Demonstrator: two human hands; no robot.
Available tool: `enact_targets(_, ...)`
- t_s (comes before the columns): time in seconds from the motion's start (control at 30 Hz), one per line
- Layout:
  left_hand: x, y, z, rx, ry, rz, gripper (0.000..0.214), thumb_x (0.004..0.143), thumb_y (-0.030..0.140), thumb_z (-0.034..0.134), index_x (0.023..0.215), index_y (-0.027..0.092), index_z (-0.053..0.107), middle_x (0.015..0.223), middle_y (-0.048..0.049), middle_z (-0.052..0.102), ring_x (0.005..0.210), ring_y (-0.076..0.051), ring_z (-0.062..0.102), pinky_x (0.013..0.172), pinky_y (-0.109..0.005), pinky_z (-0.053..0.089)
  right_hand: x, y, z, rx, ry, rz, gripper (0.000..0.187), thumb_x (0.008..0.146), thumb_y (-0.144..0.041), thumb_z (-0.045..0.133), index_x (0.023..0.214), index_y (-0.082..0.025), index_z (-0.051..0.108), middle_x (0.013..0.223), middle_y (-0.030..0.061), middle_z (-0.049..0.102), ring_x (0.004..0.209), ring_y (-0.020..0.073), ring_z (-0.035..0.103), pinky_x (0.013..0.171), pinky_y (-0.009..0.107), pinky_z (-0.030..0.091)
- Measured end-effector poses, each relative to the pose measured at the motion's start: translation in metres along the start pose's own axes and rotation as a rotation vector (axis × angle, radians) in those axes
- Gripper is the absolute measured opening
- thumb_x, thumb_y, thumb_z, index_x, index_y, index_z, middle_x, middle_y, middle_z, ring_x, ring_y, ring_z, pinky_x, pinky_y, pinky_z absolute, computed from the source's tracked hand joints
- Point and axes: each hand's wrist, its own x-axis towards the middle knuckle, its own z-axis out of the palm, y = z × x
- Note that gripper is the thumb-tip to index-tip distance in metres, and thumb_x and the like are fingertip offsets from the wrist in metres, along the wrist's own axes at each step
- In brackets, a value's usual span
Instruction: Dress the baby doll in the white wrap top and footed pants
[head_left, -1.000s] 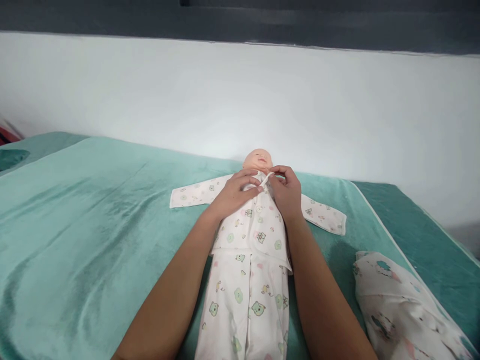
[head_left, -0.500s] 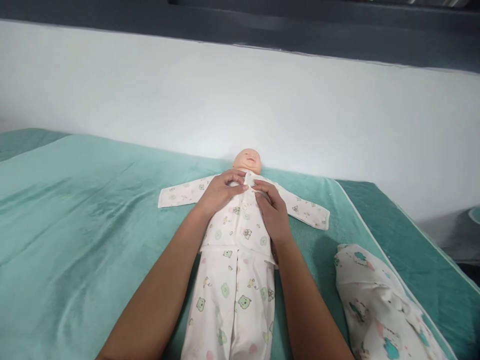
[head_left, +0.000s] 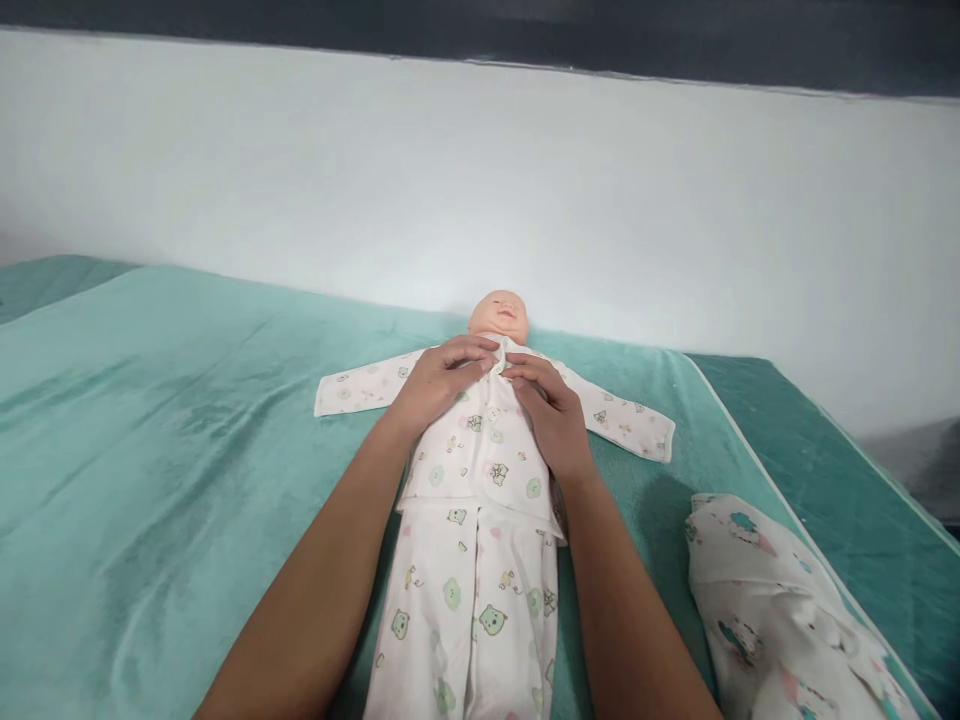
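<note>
A baby doll (head_left: 501, 315) lies on its back, head toward the wall, in a white shirt (head_left: 480, 455) with animal prints. Its sleeves spread out to both sides, and matching trousers (head_left: 457, 620) cover its legs. At the upper chest, just below the neck, my left hand (head_left: 448, 378) pinches one side of the shirt's front opening. Facing it, my right hand (head_left: 551, 408) has its bent fingers on the other side of that opening. Between the fingertips the shirt's edge stands up in a small fold. Whatever fastener is under the fingers is hidden.
A green blanket (head_left: 187, 480) covers the surface beneath the doll. To the right lies a bundled white printed cloth (head_left: 787, 610), close to my right forearm. Behind the doll's head rises a white wall (head_left: 480, 190) with a dark band along its top.
My view has shifted slightly. Both hands stay at the doll's collar, fingers moving a little, and the shirt's edge between them now stands up more visibly.
</note>
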Motion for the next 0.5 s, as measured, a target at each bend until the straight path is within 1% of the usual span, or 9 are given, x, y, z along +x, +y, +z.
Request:
enact_targets(0.1, -0.0004, 0.0002, -0.0005, 0.033, -0.022, 0.028, 0.016, 0.09, 0.037, 0.067, 0.092, 0.026, 0.079, 0.131, -0.0039, 0.069, 0.128, -0.024, 0.059, 0.112, -0.04, 0.044, 0.0002, -0.0007, -0.0001, 0.0, -0.002, 0.003, 0.014, 0.09, -0.028, 0.062, 0.09, -0.031, 0.076, 0.125, 0.0015, 0.069, 0.127, 0.0237, 0.057, 0.113, 0.046, 0.041)
enact_targets(0.23, 0.0001, -0.0025, -0.0014, 0.089, -0.077, 0.094, 0.017, 0.091, 0.032, 0.065, 0.1, 0.029, 0.079, 0.133, -0.0031, 0.067, 0.131, -0.023, 0.057, 0.114, -0.039, 0.042, 0.0001, -0.0009, 0.0015, 0.034, 0.009, 0.031, 0.009, 0.088, -0.03, 0.063, 0.088, -0.028, 0.072, 0.126, 0.0035, 0.066, 0.126, 0.0231, 0.056, 0.105, 0.042, 0.047)
enact_targets(0.3, -0.0003, -0.0028, -0.0012, 0.142, -0.098, 0.114, 0.02, 0.092, 0.029, 0.062, 0.101, 0.031, 0.079, 0.135, -0.0024, 0.065, 0.134, -0.022, 0.054, 0.114, -0.039, 0.042, -0.0001, 0.0004, 0.0031, 0.071, 0.022, 0.058, 0.005, 0.087, -0.03, 0.064, 0.087, -0.027, 0.067, 0.126, 0.0037, 0.066, 0.124, 0.0225, 0.058, 0.101, 0.039, 0.049)
enact_targets(0.37, -0.0015, -0.0014, -0.0004, 0.197, -0.104, 0.135, 0.022, 0.093, 0.026, 0.058, 0.099, 0.031, 0.079, 0.136, -0.0019, 0.064, 0.135, -0.022, 0.052, 0.115, -0.039, 0.041, -0.0003, 0.0023, 0.0046, 0.123, 0.048, 0.081, 0.006, 0.086, -0.031, 0.065, 0.087, -0.026, 0.061, 0.125, 0.0038, 0.067, 0.118, 0.0217, 0.06, 0.098, 0.038, 0.05)
enact_targets(0.43, -0.0038, 0.0014, 0.001, 0.233, -0.1, 0.15, 0.023, 0.093, 0.025, 0.056, 0.096, 0.03, 0.078, 0.137, -0.0019, 0.063, 0.136, -0.022, 0.052, 0.115, -0.039, 0.04, -0.0004, 0.0031, 0.0053, 0.16, 0.09, 0.085, 0.01, 0.086, -0.032, 0.065, 0.086, -0.026, 0.057, 0.122, 0.004, 0.068, 0.113, 0.021, 0.062, 0.099, 0.039, 0.05)
enact_targets(0.5, -0.0072, 0.0046, 0.0025, 0.247, -0.092, 0.147, 0.02, 0.091, 0.025, 0.057, 0.095, 0.029, 0.076, 0.137, -0.0022, 0.063, 0.136, -0.022, 0.051, 0.116, -0.041, 0.039, -0.0005, 0.0014, 0.0045, 0.134, 0.116, 0.061, 0.011, 0.088, -0.032, 0.063, 0.082, -0.025, 0.059, 0.119, 0.0041, 0.069, 0.114, 0.0212, 0.062, 0.104, 0.04, 0.047)
